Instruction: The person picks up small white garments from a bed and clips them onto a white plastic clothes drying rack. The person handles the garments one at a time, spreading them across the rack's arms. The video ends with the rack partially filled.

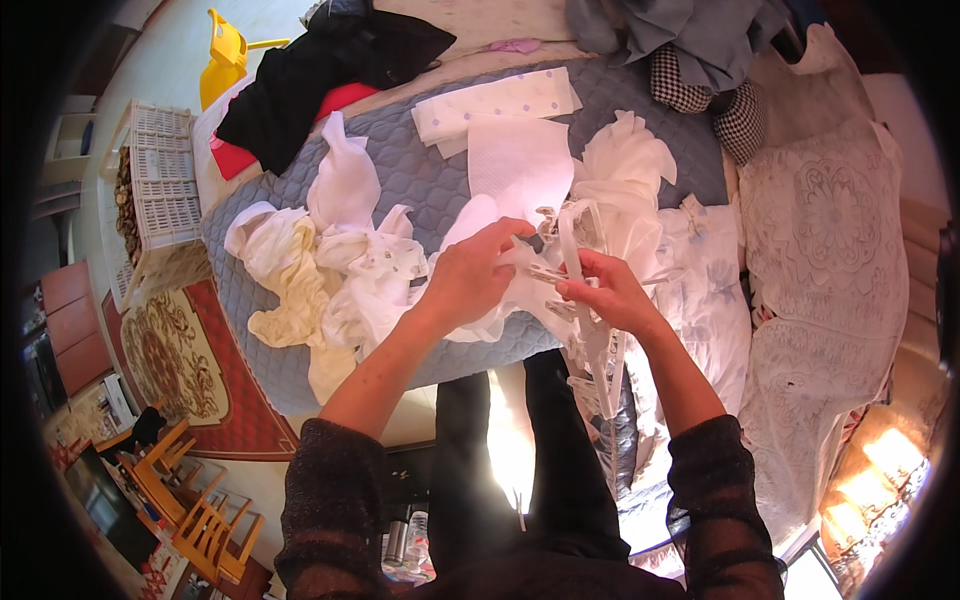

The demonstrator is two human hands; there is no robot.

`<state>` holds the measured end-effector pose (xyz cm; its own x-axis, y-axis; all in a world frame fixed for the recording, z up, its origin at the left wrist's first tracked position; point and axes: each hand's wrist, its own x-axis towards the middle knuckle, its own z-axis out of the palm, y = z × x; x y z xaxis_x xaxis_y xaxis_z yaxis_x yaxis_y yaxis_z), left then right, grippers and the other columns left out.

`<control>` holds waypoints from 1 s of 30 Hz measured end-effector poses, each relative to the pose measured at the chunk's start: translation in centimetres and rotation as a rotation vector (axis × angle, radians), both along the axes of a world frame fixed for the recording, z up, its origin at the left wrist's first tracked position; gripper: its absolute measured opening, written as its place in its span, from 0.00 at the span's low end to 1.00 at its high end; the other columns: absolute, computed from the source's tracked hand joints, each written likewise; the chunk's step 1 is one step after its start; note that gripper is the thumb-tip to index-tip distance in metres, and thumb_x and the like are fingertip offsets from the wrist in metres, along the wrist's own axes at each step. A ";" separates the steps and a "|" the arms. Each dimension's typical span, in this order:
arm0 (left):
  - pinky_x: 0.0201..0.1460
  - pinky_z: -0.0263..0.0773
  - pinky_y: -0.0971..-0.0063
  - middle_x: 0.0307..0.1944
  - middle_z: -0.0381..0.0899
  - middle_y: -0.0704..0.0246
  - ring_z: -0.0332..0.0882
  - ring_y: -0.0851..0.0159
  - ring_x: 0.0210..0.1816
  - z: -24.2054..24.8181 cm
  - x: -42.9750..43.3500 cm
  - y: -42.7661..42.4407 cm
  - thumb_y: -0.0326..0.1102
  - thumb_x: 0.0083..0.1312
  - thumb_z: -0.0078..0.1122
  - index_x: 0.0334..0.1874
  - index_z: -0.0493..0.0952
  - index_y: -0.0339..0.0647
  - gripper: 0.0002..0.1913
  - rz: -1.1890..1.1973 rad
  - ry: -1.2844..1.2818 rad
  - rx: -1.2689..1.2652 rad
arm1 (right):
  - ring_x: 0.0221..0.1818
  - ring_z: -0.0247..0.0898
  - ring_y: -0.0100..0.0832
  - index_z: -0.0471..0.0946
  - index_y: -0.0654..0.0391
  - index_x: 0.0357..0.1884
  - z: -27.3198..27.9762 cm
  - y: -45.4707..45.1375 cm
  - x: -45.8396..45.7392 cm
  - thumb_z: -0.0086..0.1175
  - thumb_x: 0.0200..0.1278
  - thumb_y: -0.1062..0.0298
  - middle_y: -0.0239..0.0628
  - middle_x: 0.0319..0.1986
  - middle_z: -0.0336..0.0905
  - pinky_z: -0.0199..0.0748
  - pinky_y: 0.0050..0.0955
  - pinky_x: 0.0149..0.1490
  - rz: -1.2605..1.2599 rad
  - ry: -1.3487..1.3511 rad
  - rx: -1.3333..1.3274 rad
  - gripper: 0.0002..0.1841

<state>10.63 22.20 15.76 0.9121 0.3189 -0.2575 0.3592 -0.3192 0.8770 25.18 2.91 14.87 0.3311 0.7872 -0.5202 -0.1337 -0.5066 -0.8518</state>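
Note:
My right hand (pixel 611 291) grips a clip on a whitish plastic clip hanger (pixel 598 360), whose frame and several clips hang down beside my leg. My left hand (pixel 476 270) has its fingers around the edge of a thin white cloth (pixel 517 259) next to that clip. Whether the clip bites the cloth cannot be told. Beneath lies a quilted blue-grey cover (pixel 409 161). On it are a white textured cloth (pixel 517 161), a dotted white cloth (pixel 499 105), crumpled white garments (pixel 375 262) and a cream garment (pixel 289 292) to the left, and sheer cream fabric (pixel 626 165) to the right.
A white plastic crate (pixel 161 169) stands on the left by a patterned rug (pixel 176 360). Black clothing (pixel 322 75) lies at the far left of the cover, near a yellow plastic item (pixel 225 60). Lace-covered furniture (pixel 832 225) borders the right side. Grey clothing (pixel 690 37) lies beyond.

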 end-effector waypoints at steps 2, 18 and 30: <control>0.47 0.75 0.68 0.43 0.79 0.60 0.81 0.55 0.41 0.7 0.7 -0.1 0.21 0.58 0.56 0.60 0.72 0.49 0.25 -0.031 0.020 -0.042 | 0.41 0.73 0.24 0.78 0.61 0.55 0.2 0.0 0.1 0.62 0.61 0.64 0.31 0.41 0.80 0.73 0.27 0.46 0.019 -0.013 0.005 0.21; 0.52 0.72 0.61 0.43 0.81 0.61 0.79 0.56 0.45 -13.1 -17.8 2.1 0.32 0.60 0.62 0.44 0.77 0.39 0.11 1.145 0.220 0.199 | 0.38 0.73 0.28 0.72 0.54 0.65 2.1 -4.2 1.7 0.54 0.70 0.57 0.38 0.38 0.78 0.73 0.27 0.43 -0.367 -0.642 -0.180 0.24; 0.41 0.66 0.80 0.34 0.68 0.75 0.67 0.75 0.35 3.3 -17.9 4.3 0.28 0.73 0.52 0.40 0.70 0.41 0.02 0.996 -0.438 0.155 | 0.22 0.68 0.19 0.77 0.61 0.37 1.4 -6.9 5.9 0.50 0.74 0.54 0.30 0.22 0.72 0.65 0.24 0.24 -0.399 -0.884 -0.226 0.18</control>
<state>-7.22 26.45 19.03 0.2310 0.9640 0.1320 0.1842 -0.1765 0.9669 31.08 -3.99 16.32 0.8909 0.4467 -0.0824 0.3066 -0.7251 -0.6166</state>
